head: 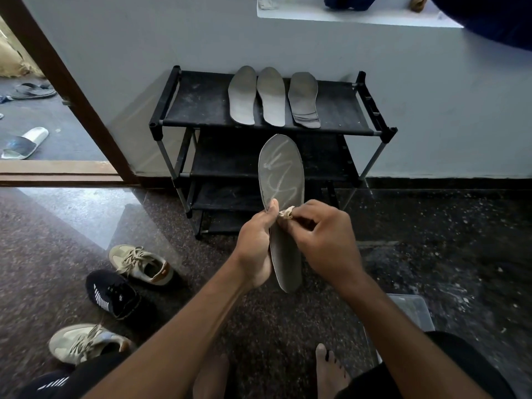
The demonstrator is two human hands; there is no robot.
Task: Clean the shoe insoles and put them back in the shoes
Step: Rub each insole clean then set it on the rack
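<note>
My left hand [256, 243] grips a grey insole [280, 171] by its middle, holding it upright in front of me, with pale wipe streaks on its upper half. My right hand [322, 240] pinches a small crumpled beige cloth [287, 212] against the insole's face. Three more grey insoles [272, 95] lie side by side on the top shelf of a black shoe rack [201, 102]. On the floor at left stand two beige sneakers [144, 264] [86, 342] and a black sneaker [113, 293]; another black shoe [51, 381] shows at the bottom left edge.
The rack stands against a pale wall. A doorway at left opens onto slippers [24, 142] outside. A clear plastic container [411, 312] sits on the speckled floor by my right forearm. My bare feet [331, 372] rest below. A white ledge [345, 15] runs overhead.
</note>
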